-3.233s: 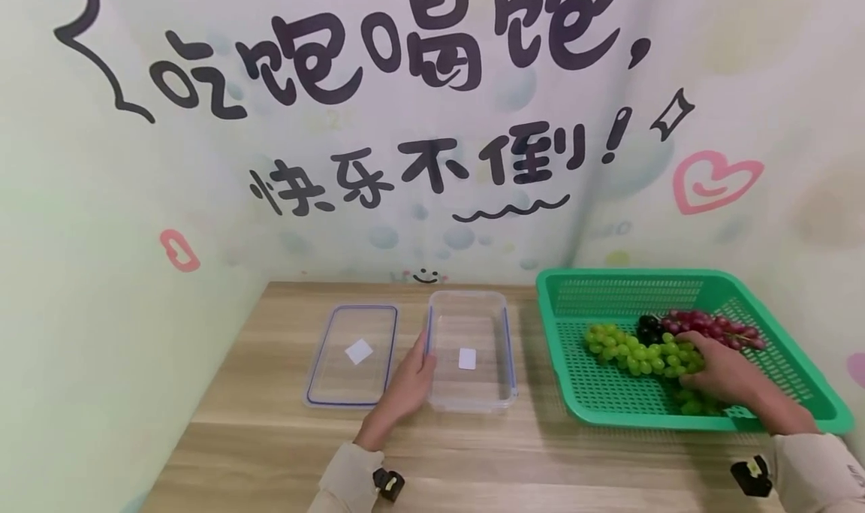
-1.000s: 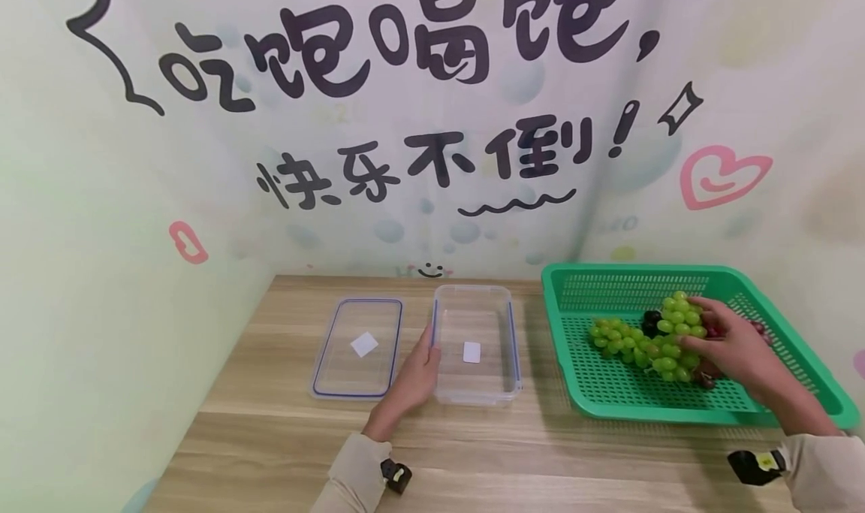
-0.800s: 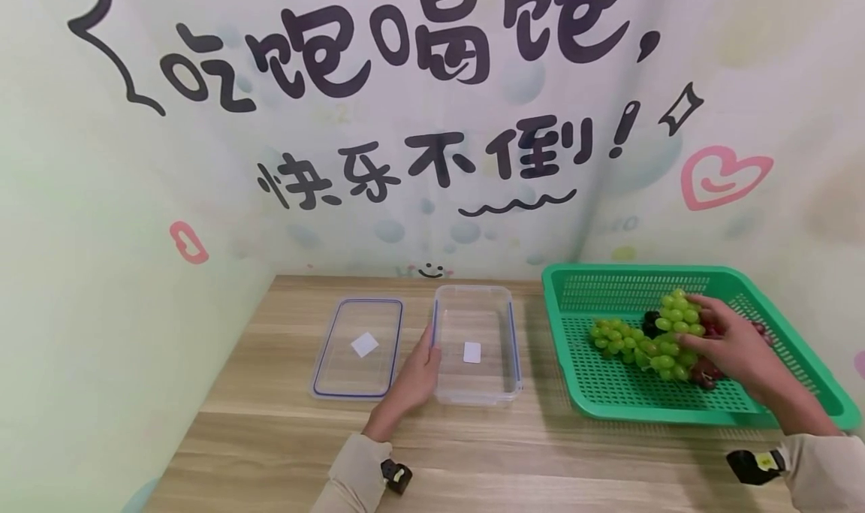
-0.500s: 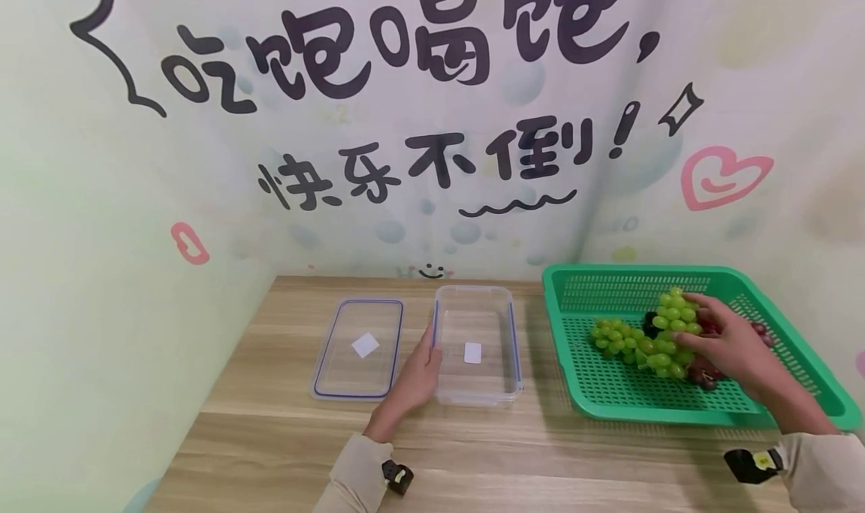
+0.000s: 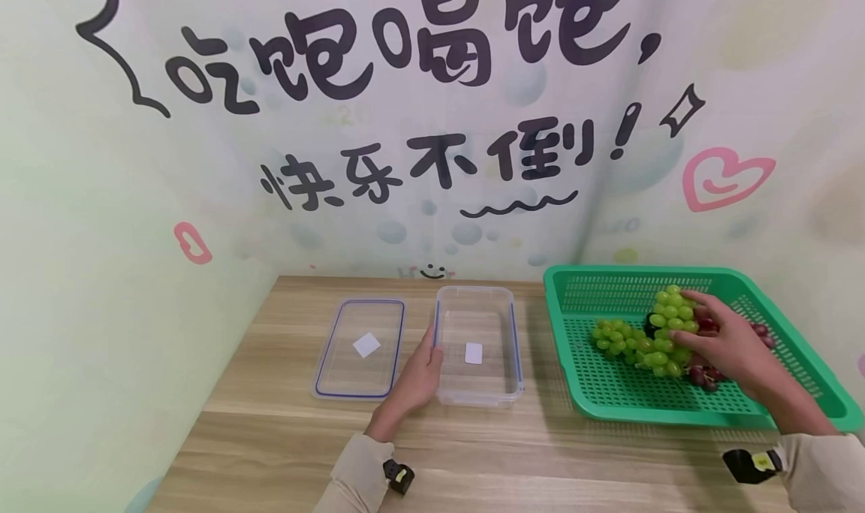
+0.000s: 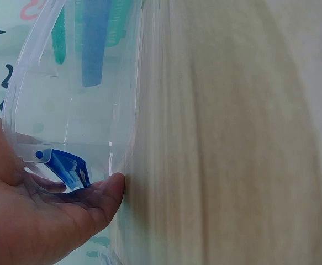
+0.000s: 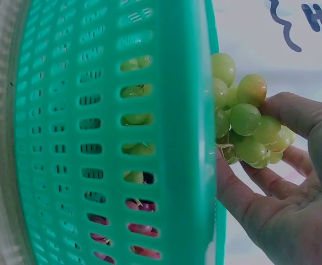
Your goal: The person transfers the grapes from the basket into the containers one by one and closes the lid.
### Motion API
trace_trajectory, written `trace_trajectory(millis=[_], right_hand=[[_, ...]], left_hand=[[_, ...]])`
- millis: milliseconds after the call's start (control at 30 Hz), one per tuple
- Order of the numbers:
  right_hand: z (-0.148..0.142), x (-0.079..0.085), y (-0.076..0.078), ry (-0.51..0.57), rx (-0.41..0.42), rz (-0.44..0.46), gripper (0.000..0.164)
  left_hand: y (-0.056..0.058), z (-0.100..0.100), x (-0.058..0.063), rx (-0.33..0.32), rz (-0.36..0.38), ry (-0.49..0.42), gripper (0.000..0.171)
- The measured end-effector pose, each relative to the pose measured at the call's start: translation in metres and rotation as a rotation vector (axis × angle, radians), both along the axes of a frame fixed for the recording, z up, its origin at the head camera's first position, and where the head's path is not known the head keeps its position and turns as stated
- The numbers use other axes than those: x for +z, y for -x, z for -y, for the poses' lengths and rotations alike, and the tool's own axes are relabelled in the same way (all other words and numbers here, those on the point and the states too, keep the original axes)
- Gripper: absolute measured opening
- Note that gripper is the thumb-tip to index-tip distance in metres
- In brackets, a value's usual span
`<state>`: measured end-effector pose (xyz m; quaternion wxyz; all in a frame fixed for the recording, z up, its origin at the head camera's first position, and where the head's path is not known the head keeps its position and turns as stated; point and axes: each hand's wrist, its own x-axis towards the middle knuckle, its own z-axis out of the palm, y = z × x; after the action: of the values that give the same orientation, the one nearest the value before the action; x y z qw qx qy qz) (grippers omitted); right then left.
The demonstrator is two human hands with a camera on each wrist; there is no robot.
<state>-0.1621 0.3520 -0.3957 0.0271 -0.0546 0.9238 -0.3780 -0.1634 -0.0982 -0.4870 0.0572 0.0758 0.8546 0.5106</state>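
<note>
My left hand (image 5: pixel 415 378) holds the left side of a clear plastic food container (image 5: pixel 476 393). In the left wrist view, that hand (image 6: pixel 56 215) curves around a blue latch (image 6: pixel 67 167) on the container's side. My right hand (image 5: pixel 726 344) grips one end of a bunch of green grapes (image 5: pixel 672 318) and raises it inside a green basket (image 5: pixel 628 408). The bunch's other end droops down to the basket floor. From the right wrist view, the thumb and fingers of my right hand (image 7: pixel 293 182) surround the grapes (image 7: pixel 246 118), just beyond the basket rim.
A clear lid (image 5: pixel 338 363) with a blue seal lies left of the container. Red grapes (image 5: pixel 706 378) and a few dark grapes, mostly hidden, sit in the basket under my right hand. A printed wall cloth (image 5: pixel 378 258) stands behind the wooden table (image 5: pixel 284 438).
My right hand has gone from reaching into the basket to lifting one end of the green grapes, uncovering red grapes below. Lately it drifts slightly left. My left hand stays at the container.
</note>
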Motion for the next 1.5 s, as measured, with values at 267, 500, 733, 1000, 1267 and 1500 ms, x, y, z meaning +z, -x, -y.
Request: trace_trajectory(millis=[267,500,733,1000,1267,1500], right_hand=[[0.000,0.000,-0.001,0.014,0.005,-0.003,0.076],[0.002,0.000,0.000,0.052,0.011,-0.002,0.076],[0.006,0.002,0.002,0.060,0.023,0.009,0.078],[0.010,0.006,0.004,-0.001,0.028,-0.009,0.077],[0.015,0.007,0.005,0.039,0.026,-0.004,0.077],[0.025,0.011,0.009,0.095,0.051,0.006,0.077]], left_hand=[[0.001,-0.001,-0.001,-0.005,-0.007,0.002,0.055],[0.001,-0.002,0.000,-0.006,0.006,0.005,0.055],[0.001,-0.002,0.000,0.003,0.003,0.013,0.055],[0.002,-0.003,-0.001,0.006,-0.003,0.011,0.055],[0.000,-0.002,0.000,0.007,0.002,0.010,0.054],[0.000,-0.002,0.000,0.009,0.005,0.009,0.055]])
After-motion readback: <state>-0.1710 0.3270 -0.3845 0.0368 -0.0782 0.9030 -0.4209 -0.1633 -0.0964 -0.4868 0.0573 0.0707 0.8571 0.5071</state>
